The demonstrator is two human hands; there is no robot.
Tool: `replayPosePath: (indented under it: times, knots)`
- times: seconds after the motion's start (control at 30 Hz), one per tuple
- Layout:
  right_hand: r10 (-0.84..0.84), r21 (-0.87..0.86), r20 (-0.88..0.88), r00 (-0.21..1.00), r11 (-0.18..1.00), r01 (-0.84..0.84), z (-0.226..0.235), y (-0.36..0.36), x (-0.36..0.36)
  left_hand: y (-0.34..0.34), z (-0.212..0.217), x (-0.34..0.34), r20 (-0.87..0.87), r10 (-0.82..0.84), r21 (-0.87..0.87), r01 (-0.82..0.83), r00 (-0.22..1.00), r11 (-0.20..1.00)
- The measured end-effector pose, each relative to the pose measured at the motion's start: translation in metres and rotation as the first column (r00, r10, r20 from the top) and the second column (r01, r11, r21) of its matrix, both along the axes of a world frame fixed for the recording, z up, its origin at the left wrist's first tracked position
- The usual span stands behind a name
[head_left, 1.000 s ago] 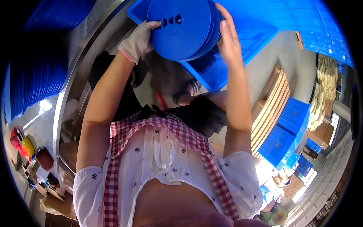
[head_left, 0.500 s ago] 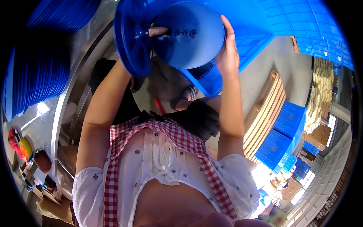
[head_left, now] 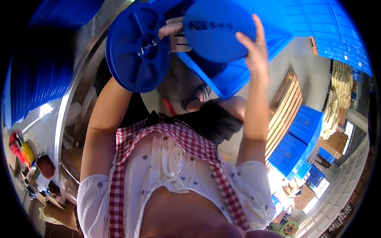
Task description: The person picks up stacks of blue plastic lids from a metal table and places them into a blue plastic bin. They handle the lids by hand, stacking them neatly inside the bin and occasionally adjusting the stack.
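Note:
I hold two round blue plastic reels up in front of me. My left hand, in a light glove, grips a spoked blue reel that is tilted with its open face toward me; only the fingers show past its rim. My right hand is bare and clasps the right edge of a smooth-faced blue reel. The two reels sit side by side and overlap slightly at the centre. Below them an open blue crate lies on the floor.
A tall stack of blue reels stands at the left beside a metal table edge. A wooden pallet and blue crates lie at the right. Small red and yellow items sit at the lower left.
The reels were held together as one stack over the crate. My left hand has drawn the spoked reel off to the left and tilted it, while my right hand keeps the smooth-faced one.

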State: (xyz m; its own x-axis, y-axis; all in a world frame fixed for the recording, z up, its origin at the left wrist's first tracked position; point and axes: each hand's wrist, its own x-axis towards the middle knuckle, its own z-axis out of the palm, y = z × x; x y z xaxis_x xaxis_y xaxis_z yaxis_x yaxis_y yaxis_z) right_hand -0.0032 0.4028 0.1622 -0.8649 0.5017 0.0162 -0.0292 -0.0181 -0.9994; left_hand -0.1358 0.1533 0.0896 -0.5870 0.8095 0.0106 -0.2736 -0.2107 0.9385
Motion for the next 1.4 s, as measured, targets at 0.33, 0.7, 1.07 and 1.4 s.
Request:
replayPosePath:
  times: [0.33, 0.7, 1.07, 1.4]
  knots:
    - [-0.287, 0.588, 0.784, 0.550, 0.629, -0.508, -0.074, 0.180, 0.016, 0.012, -0.003, -0.007, 0.383, -0.247, 0.170, 0.194, 0.890, 0.966]
    - [-0.257, 0.247, 0.966, 0.032, 0.877, -0.413, -0.136, 0.200, 0.009, 0.018, -0.001, -0.017, 0.531, -0.366, 0.183, 0.318, 0.764, 0.930]
    - [-0.202, -0.035, 0.917, -0.344, 0.817, -0.575, -0.115, 0.186, -0.045, 0.021, 0.011, -0.006, 0.540, -0.250, -0.055, 0.330, 0.804, 0.942]
    - [-0.213, 0.202, 0.977, 0.020, 0.888, -0.414, -0.172, 0.227, -0.003, 0.025, 0.011, 0.001, 0.455, -0.238, -0.057, 0.295, 0.858, 0.954]
